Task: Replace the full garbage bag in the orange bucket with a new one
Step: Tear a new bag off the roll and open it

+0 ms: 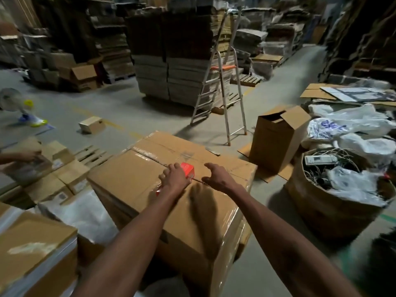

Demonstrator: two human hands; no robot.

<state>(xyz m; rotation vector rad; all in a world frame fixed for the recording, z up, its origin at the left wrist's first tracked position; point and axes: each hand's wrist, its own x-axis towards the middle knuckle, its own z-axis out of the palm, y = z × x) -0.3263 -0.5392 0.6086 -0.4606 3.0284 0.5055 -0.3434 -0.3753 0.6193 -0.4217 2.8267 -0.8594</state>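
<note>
A small red box [188, 169] sits on top of a large sealed cardboard carton [137, 179] in front of me. My left hand [174, 175] covers the red box's near left side with its fingers curled round it. My right hand [216, 175] hovers just right of the box, fingers spread and relaxed, holding nothing. A brown bin [325, 213] stuffed with wires, a white device and plastic bags stands to the right. No orange bucket shows in this view.
An open tall carton [276, 136] and a stepladder [222, 86] stand beyond the big carton. White plastic bags [351, 123] pile up at the right. Another person's hand [25, 156] works on small boxes at the left. Pallets of flattened cardboard fill the back.
</note>
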